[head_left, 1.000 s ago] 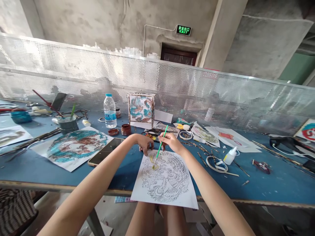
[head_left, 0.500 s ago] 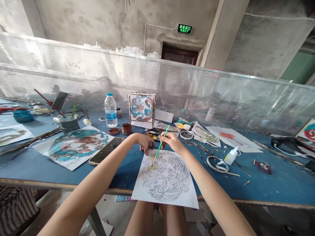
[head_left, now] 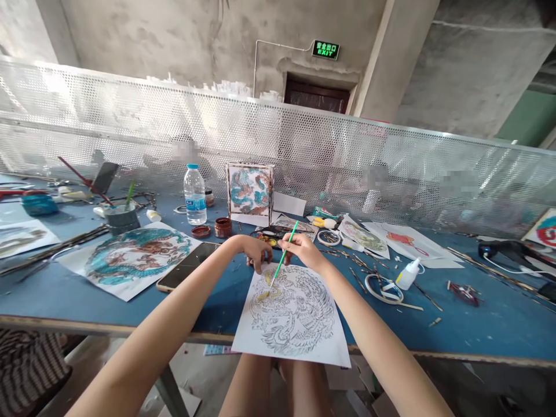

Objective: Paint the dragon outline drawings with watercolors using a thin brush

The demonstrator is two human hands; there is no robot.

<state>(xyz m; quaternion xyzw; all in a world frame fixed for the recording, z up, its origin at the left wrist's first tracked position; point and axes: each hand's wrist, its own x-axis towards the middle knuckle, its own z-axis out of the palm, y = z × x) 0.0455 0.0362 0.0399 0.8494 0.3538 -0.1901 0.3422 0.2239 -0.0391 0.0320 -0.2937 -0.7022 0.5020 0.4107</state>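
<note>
A white sheet with a line drawing of a dragon [head_left: 295,315] lies at the near edge of the blue table [head_left: 52,295]. My right hand [head_left: 302,249] pinches a green paintbrush [head_left: 284,252], whose tip touches a yellow-painted patch at the sheet's upper left. My left hand [head_left: 256,252] rests with curled fingers pressing on the top edge of the sheet. A small paint palette [head_left: 267,237] sits just behind both hands.
A painted dragon sheet [head_left: 130,258] and a phone [head_left: 182,272] lie to the left. A water bottle [head_left: 194,197], paint jars [head_left: 222,227], a standing painted picture [head_left: 249,194], a glue bottle [head_left: 408,275], tape rings and sticks crowd the table. A perforated metal screen [head_left: 347,156] runs behind.
The brush tip has shifted slightly up on the yellow patch. Both hands stay in nearly the same place.
</note>
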